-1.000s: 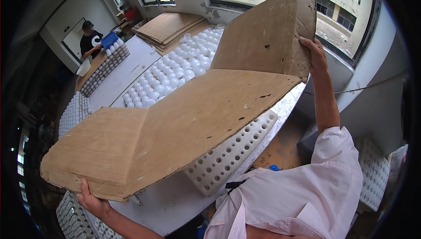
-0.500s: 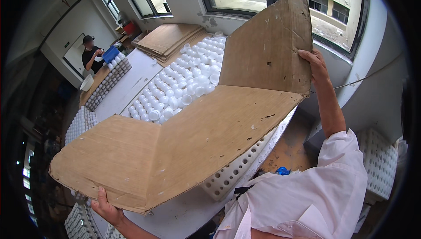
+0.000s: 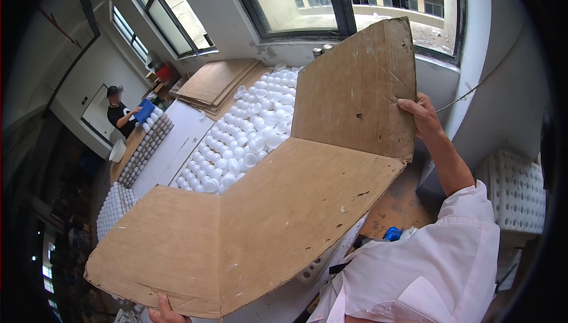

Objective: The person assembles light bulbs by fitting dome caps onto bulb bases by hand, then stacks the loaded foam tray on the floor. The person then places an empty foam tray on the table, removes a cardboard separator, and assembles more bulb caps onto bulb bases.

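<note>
A large brown cardboard sheet (image 3: pixel 296 198), creased into three panels with the two end panels folded up, spans the space before me. My right hand (image 3: pixel 421 114) grips the edge of its right panel, thumb on the near face. At the lower left, my left hand (image 3: pixel 167 313) holds the near edge of the left panel, partly cut off by the picture's lower edge. Beyond the sheet, many white rounded cups (image 3: pixel 248 124) lie massed on the table. Under its near edge shows a bit of a white tray with round holes (image 3: pixel 310 271); most of it is hidden.
Flat cardboard sheets (image 3: pixel 216 83) are stacked at the table's far end. A co-worker (image 3: pixel 118 116) stands far left beside a blue bin (image 3: pixel 144 110) and rows of stacked pieces (image 3: pixel 145 145). White perforated trays (image 3: pixel 513 190) stand at right, below the windows (image 3: pixel 284 3).
The view has tipped upward, so the sheet and both my hands sit lower in it. The sheet now covers more of the holed tray. The co-worker's arm has reached to the blue bin.
</note>
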Demonstrator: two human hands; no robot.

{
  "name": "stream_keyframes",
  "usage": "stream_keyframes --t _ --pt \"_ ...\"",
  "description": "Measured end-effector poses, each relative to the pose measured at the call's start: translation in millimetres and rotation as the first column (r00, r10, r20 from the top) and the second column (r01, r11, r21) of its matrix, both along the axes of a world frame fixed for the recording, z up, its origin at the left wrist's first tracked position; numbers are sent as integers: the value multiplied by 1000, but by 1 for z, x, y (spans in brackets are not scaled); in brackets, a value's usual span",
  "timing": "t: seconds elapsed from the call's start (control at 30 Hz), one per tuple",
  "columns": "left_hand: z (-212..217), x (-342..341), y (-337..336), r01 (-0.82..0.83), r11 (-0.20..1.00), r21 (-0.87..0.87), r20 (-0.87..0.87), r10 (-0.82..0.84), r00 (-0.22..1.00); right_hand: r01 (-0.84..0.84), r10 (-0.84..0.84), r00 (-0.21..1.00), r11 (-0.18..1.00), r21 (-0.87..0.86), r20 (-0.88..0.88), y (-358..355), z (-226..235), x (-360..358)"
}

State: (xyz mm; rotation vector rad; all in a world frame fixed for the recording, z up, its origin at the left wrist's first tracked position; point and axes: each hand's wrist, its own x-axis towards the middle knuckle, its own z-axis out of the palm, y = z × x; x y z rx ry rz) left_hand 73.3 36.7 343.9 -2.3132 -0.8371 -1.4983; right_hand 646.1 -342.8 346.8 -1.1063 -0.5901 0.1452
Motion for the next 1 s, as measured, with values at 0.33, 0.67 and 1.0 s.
stream_keyframes --t 0.33,0.67,1.0 --pt "-3 9 -8 116 984 -137 174 -91 980 -72 65 990 996 -54 -127 3 -38 -14" --pt "-1 27 -47 208 928 -308 291 -116 950 6 -2 780 1000 5 -626 -51 -211 -47" --pt "-91 -53 47 -38 970 239 -151 76 986 -344 63 581 923 -174 -811 -119 -274 3"
